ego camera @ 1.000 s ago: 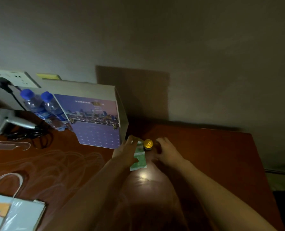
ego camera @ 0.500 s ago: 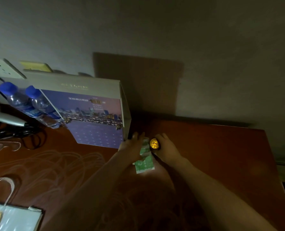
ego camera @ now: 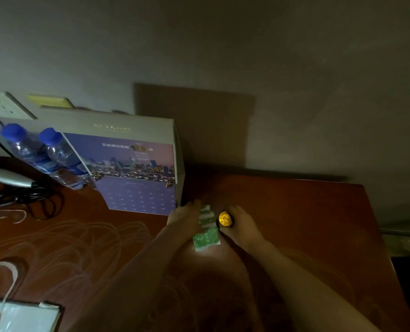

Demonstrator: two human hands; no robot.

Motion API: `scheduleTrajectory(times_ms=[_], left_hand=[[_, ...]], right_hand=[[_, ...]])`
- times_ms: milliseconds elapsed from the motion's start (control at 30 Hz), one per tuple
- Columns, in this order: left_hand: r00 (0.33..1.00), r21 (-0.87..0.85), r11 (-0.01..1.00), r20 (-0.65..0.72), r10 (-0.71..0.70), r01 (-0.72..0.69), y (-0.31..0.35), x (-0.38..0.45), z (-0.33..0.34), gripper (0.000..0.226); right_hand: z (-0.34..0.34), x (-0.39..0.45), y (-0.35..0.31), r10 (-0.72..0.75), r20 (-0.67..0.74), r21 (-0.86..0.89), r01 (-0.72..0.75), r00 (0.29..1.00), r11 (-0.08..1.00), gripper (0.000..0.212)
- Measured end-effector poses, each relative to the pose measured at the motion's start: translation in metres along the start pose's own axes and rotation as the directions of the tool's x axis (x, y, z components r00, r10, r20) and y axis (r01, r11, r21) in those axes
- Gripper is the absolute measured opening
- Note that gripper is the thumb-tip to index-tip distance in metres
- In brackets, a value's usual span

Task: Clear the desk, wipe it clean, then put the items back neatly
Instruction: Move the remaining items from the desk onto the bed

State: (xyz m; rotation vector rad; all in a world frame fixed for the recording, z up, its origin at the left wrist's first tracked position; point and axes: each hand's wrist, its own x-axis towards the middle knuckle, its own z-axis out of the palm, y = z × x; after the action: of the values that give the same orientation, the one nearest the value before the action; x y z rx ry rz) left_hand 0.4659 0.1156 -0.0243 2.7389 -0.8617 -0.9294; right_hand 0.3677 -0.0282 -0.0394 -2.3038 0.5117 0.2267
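Bag (ego camera: pixel 19 317) with a looped handle sits at the near-left corner of the desk (ego camera: pixel 295 212), well left of the printed box (ego camera: pixel 137 171), my landmark here. Two blue-capped bottles (ego camera: pixel 46 156) lean just left of the box. At the box's right near corner, my left hand (ego camera: pixel 187 219) lies with straight fingers pressing the green packets (ego camera: pixel 206 232) flat on the wood. Right of the packets, my right hand (ego camera: pixel 241 225) curls around a small item with a gold cap (ego camera: pixel 225 219). I judge I am in the putting-back step, lining small items up beside the box. Next I should stand the capped item upright close to the packets and square their edges.
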Motion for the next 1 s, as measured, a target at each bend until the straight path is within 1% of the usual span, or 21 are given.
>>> scheduleTrajectory(times_ms=[100,167,233,333,400,500,600,633,700,767,867,933,1000], left_hand=[[1.000,-0.082,0.996,0.006,-0.023,0.023,0.002,-0.013,0.002,0.058],[0.999,-0.138,0.989,0.022,-0.048,0.051,0.001,-0.023,0.006,0.060],[0.996,-0.243,0.966,0.029,-0.087,0.091,-0.001,-0.032,0.013,0.057],[0.994,-0.449,0.887,0.030,-0.107,0.109,0.002,-0.043,0.015,0.046],[0.997,-0.533,0.843,0.020,-0.074,0.073,0.009,-0.050,0.010,0.042],[1.000,-0.630,0.777,-0.013,-0.007,-0.003,0.030,-0.064,0.003,0.038],[0.997,-0.711,0.699,-0.036,0.071,-0.075,0.060,-0.078,-0.002,0.028],[0.994,-0.713,0.694,-0.035,0.107,-0.100,0.073,-0.084,-0.003,0.025],[0.980,-0.688,0.706,-0.037,0.194,-0.165,0.106,-0.095,-0.002,0.028],[0.957,-0.653,0.720,-0.022,0.289,-0.232,0.148,-0.113,0.004,0.031],[0.903,-0.600,0.728,0.020,0.429,-0.332,0.217,-0.152,0.028,0.026],[0.862,-0.551,0.735,0.054,0.504,-0.395,0.265,-0.185,0.052,0.024],[0.807,-0.530,0.714,0.088,0.583,-0.458,0.313,-0.225,0.080,0.025]], right_hand=[[-0.002,-0.019,-0.002,0.038,-0.018,0.010,-0.038,0.999,0.999,0.032],[-0.003,-0.030,-0.004,0.059,-0.039,0.028,-0.058,0.997,0.998,0.026],[-0.006,-0.042,-0.007,0.074,-0.082,0.060,-0.069,0.994,0.996,0.018],[-0.017,-0.064,-0.008,0.104,-0.130,0.086,-0.094,0.986,0.992,0.025],[-0.027,-0.082,-0.008,0.130,-0.157,0.091,-0.117,0.979,0.989,0.027],[-0.042,-0.115,-0.002,0.157,-0.237,0.116,-0.133,0.959,0.984,0.025],[-0.062,-0.153,0.001,0.177,-0.283,0.118,-0.149,0.943,0.982,0.030],[-0.070,-0.167,0.003,0.185,-0.303,0.113,-0.157,0.935,0.981,0.034],[-0.086,-0.199,0.011,0.202,-0.354,0.115,-0.171,0.913,0.978,0.041],[-0.102,-0.239,0.024,0.237,-0.404,0.136,-0.198,0.884,0.971,0.044],[-0.124,-0.314,0.056,0.314,-0.497,0.165,-0.267,0.809,0.949,0.046],[-0.132,-0.377,0.082,0.396,-0.553,0.219,-0.331,0.733,0.918,0.049],[-0.136,-0.448,0.107,0.470,-0.605,0.281,-0.379,0.643,0.882,0.049]])
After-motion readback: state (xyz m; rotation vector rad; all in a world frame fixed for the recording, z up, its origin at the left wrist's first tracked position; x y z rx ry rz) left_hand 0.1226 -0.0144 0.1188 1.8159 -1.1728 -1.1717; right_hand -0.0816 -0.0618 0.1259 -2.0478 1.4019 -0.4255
